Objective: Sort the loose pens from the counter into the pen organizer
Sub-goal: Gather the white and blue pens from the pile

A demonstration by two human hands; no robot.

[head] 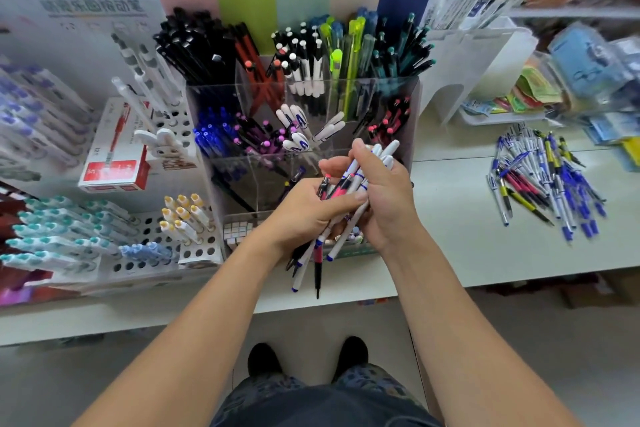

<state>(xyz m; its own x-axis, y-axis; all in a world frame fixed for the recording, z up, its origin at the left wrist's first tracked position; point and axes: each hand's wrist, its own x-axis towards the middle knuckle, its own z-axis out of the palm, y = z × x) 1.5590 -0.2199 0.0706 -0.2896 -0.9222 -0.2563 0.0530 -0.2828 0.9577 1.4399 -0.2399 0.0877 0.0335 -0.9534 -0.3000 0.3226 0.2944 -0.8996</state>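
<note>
i judge the job partly done: the clear pen organizer (301, 114) already has filled compartments, yet a loose pile of pens (543, 180) lies on the counter (467, 236), well to the right of the organizer. just in front of the organizer, my left hand (304, 211) curls around a mixed bundle of pens (341, 204), and my right hand (384, 194) pinches some white ones in it. the bundle's long axis runs steeply, push-button ends up toward the organizer, writing tips down toward me. all of it is yet to be slotted.
</note>
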